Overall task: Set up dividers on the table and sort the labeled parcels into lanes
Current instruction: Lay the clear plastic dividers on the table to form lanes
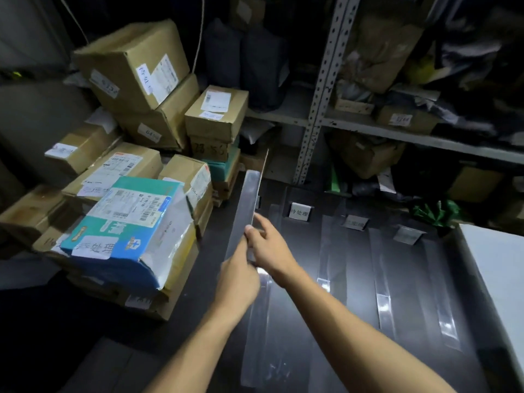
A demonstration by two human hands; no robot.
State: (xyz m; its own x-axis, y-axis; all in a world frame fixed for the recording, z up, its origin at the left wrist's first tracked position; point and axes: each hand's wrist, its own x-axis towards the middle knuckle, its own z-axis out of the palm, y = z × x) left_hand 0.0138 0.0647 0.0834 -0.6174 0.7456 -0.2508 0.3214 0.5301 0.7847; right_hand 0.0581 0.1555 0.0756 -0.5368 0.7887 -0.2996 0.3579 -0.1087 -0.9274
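Both my grips close on one clear divider strip [246,207]: my left hand [241,279] holds its near part, my right hand [268,245] pinches it just above, tilting it over the dark counter [354,321]. Further strips [384,302] and lane labels [299,213] lie to the right; labeled parcels [127,222] are stacked at left.
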